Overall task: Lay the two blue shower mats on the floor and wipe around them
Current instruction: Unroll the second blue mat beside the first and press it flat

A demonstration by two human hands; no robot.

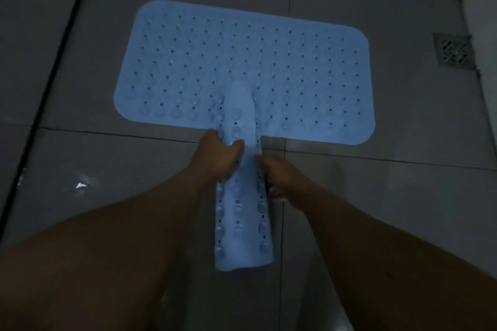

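Note:
One blue shower mat [188,67] with rows of small holes lies flat on the grey tiled floor ahead of me. A second blue mat [240,209] is folded lengthwise into a narrow strip, suction cups facing out, held above the floor with its far end over the flat mat's near edge. My left hand [217,154] grips the strip's left side, thumb curled over the top. My right hand [281,179] grips its right edge, fingers curled underneath and partly hidden.
A square metal floor drain [453,50] sits at the right near the wall. A dark threshold line [57,67] runs along the left. The tiles [80,185] near my left forearm shine with a wet-looking glare. The light is dim.

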